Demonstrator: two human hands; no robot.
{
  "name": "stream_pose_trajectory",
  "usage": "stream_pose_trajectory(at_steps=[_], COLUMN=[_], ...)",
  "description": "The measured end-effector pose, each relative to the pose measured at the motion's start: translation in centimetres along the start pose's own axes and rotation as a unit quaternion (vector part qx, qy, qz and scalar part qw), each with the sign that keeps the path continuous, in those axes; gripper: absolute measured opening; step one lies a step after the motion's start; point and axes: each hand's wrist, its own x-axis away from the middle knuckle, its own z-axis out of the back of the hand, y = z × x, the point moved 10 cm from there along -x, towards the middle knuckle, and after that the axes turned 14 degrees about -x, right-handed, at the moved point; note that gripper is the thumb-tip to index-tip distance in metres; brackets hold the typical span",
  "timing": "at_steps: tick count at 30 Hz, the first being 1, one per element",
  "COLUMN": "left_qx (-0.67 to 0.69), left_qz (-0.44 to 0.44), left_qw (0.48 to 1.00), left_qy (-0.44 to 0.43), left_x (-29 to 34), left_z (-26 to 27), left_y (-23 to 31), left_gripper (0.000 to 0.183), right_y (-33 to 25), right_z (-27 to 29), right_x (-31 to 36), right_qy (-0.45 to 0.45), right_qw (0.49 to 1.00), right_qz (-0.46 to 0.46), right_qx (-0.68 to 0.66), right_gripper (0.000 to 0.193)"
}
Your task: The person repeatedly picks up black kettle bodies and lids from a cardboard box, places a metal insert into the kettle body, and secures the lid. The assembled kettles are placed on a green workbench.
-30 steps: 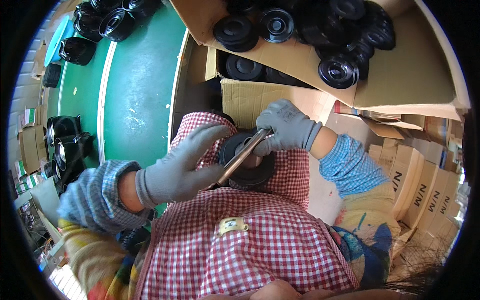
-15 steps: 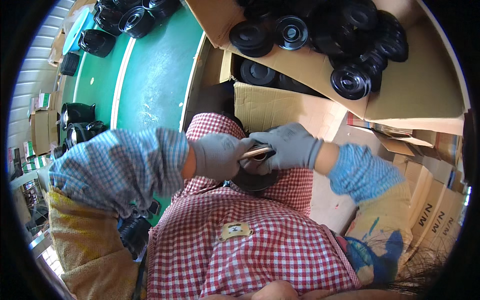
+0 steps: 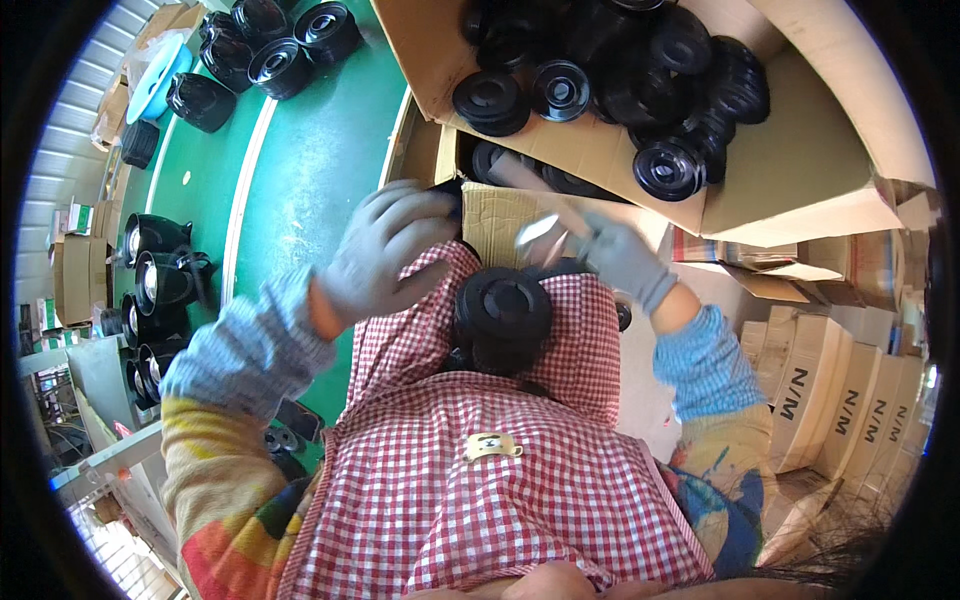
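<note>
Over my left thigh, my left hand (image 3: 390,250) in a grey glove is raised with its fingers spread, holding nothing. My right hand (image 3: 625,262), also gloved in grey, is beyond my right thigh, gripping a shiny silver piece (image 3: 543,237). A pale tan strip (image 3: 535,180) sticks out from the same grip; motion blur hides what kind of thing this is. In my lap, between both hands, sits a black ribbed round part (image 3: 503,308), with more black beneath it. Neither hand touches it.
A large open carton (image 3: 805,190) at the upper right holds many black round parts (image 3: 562,90). Below its near edge stands another carton (image 3: 492,222) with similar parts. The green table (image 3: 320,150) on the left bears black housings (image 3: 160,280). Flat cartons (image 3: 800,390) lean at the right.
My hands, together over my lap with a shiny metal piece between them, have parted. The left moved up and left, opening; the right moved up and right. The black round part now shows fully.
</note>
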Motion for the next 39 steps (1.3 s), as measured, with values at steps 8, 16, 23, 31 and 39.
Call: stream_pose_trajectory(at_steps=[8,16,23,31,39], left_qx=[-0.015,-0.149,0.107,0.355,0.005], left_qz=[-0.18,-0.031,0.298,0.609,0.63], left_qw=[0.964,0.937,0.945,0.538,0.477], left_qy=[-0.196,-0.316,-0.084,0.463,0.613], left_x=[10.0,9.1,11.9,36.0,46.4], left_z=[-8.6,-9.7,0.8,6.2,7.3], left_y=[12.8,6.3,-6.2,-27.6,-49.2], left_gripper=[0.014,0.018,0.038,0.021,0.022], right_y=[7.9,8.1,-0.1,9.2,7.1], right_z=[8.2,8.6,4.9,-3.3,-4.8], right_x=[-12.8,-15.4,-1.0,4.0,3.0], right_qy=[0.249,0.297,0.256,0.217,0.189], right_qw=[0.928,0.899,0.904,0.962,0.957], right_qz=[-0.112,-0.035,0.302,0.049,0.098], right_qx=[0.254,0.318,0.164,-0.159,0.196], right_gripper=[0.062,0.065,0.045,0.042,0.041])
